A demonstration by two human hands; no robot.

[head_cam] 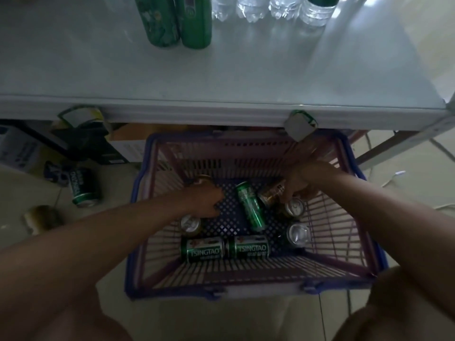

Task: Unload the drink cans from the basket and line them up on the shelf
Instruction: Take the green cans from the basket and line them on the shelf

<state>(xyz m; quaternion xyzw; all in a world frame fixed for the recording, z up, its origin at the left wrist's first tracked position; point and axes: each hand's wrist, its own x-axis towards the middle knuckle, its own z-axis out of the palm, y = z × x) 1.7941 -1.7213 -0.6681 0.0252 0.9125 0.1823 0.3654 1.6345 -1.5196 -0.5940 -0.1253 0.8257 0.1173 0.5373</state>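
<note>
Two green cans (pixel 225 249) lie along the basket (pixel 246 292) near wall, both hands reach in — left hand (pixel 204 199) fingers hidden, right hand (pixel 299 185) fingers closing on a gold can (pixel 272 194) — a lift to the shelf (pixel 172 77) likely follows.

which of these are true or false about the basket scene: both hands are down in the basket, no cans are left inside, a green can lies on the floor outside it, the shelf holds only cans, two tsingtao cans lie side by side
1. Both hands are down in the basket. True: the left hand and right hand both reach in.
2. No cans are left inside. False: several remain, including a slanted green can.
3. A green can on the floor lies outside the basket. True.
4. The shelf holds only cans. False: clear water bottles and green bottles stand on it.
5. Two Tsingtao cans lie side by side. True, along the near wall.
</note>
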